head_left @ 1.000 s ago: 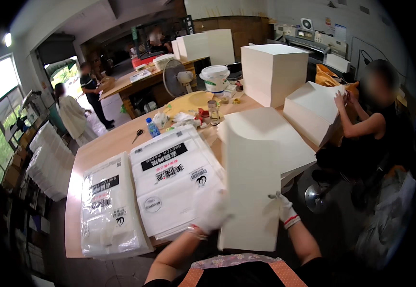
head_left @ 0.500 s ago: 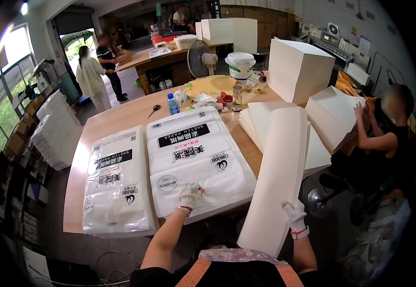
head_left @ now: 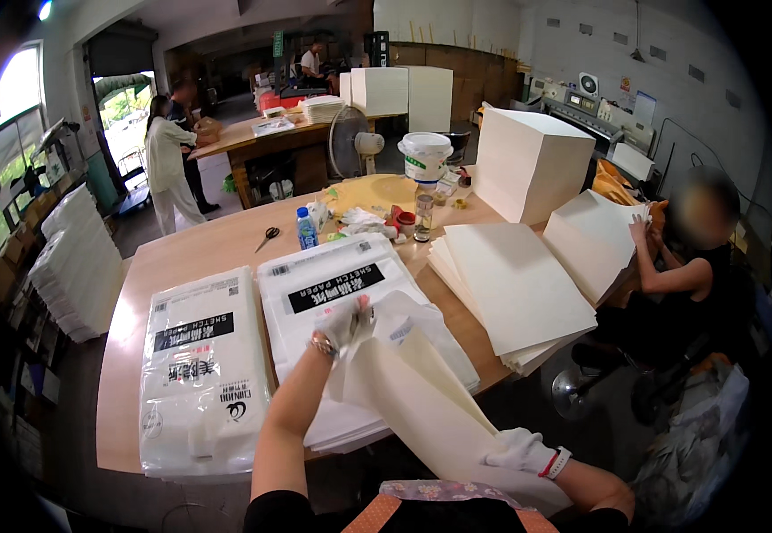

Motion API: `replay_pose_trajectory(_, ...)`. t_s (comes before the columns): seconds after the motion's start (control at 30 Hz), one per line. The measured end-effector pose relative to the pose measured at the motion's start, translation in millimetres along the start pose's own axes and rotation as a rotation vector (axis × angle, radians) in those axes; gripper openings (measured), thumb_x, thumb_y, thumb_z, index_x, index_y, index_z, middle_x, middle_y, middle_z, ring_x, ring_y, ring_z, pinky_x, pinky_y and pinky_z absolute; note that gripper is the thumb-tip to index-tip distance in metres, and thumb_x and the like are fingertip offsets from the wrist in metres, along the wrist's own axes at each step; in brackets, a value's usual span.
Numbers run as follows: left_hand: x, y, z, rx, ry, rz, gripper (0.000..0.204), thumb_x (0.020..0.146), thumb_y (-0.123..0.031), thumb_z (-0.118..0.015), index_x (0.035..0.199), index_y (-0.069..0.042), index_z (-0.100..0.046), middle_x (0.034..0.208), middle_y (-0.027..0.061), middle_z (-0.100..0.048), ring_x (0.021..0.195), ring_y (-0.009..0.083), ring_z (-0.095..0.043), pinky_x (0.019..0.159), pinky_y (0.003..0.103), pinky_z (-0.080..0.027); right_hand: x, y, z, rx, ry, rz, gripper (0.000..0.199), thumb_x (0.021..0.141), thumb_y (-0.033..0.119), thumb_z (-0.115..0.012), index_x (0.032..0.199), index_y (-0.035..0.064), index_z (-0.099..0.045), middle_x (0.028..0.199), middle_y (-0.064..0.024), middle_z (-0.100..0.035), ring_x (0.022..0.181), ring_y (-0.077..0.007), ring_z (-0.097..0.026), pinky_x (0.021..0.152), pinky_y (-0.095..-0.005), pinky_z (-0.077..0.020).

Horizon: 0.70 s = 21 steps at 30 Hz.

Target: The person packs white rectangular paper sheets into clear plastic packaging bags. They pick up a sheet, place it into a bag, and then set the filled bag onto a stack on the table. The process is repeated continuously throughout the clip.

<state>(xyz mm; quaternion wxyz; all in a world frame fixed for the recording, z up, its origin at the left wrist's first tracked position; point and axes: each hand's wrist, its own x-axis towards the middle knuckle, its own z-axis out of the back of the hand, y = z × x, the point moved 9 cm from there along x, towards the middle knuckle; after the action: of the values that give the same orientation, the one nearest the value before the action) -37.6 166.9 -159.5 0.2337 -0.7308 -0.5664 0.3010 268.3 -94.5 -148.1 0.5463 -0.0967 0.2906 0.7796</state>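
My left hand (head_left: pixel 346 326), in a white glove and a little blurred, is closed on the raised mouth of the top clear plastic bag (head_left: pixel 404 309). That bag belongs to a stack of printed bags (head_left: pixel 319 269) lying on the table. A curved bundle of cream drawing paper (head_left: pixel 421 400) slants from my right side into the bag's mouth. My right hand (head_left: pixel 519 450), also gloved, grips the near end of the bundle, its fingers lying over the sheets. Left of the bag stack is a pile of filled paper packs (head_left: pixel 204 364) in printed clear plastic.
Loose drawing sheets (head_left: pixel 515 284) lie stacked on the right, with a tall paper block (head_left: pixel 533 164) behind. Scissors (head_left: pixel 267 238), a blue-labelled bottle (head_left: pixel 306 229), a glass jar (head_left: pixel 423 218), a white bucket (head_left: pixel 424 157) and a fan (head_left: pixel 348 142) stand farther back. A seated co-worker (head_left: pixel 697 258) handles paper at right.
My left hand has moved up and away, lifting the bag's mouth. The paper bundle has swung from upright on the right down to the left, its far end now at the bag.
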Motion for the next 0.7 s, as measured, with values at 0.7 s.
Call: replay_pose_trajectory(0.7, -123, 105, -148, 1.34, 0.078, -0.344, 0.034, 0.081, -0.014, -0.059, 0.113, -0.005, -0.049, 0.087, 0.0137, -0.063, 0.082, 0.0342, -0.061, 0.076, 0.039, -0.048, 76, -25, 107, -0.149, -0.865, 0.379, 0.029, 0.081, 0.016, -0.057, 0.106, 0.0018, -0.052, 0.104, -0.0189, -0.054, 0.099, -0.0367, -0.051, 0.083, -0.0419, -0.0435)
